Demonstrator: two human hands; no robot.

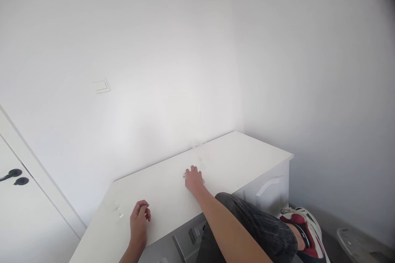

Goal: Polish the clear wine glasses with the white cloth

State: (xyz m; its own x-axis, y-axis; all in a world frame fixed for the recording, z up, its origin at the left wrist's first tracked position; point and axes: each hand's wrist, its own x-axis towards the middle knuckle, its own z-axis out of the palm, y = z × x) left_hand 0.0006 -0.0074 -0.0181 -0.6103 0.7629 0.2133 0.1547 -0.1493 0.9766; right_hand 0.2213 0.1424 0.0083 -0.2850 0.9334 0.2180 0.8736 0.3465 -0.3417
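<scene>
A long white cabinet with a smooth, flat top (262, 152) stands by the wall. The right arm (226, 224) reaches far and left over it. The right hand (194, 178) is palm down, fingers bent, holding a small, flat, pale grey thing (184, 175) against the top. The left hand (140, 215) is loose, fingers curled, near and left of that thing.
</scene>
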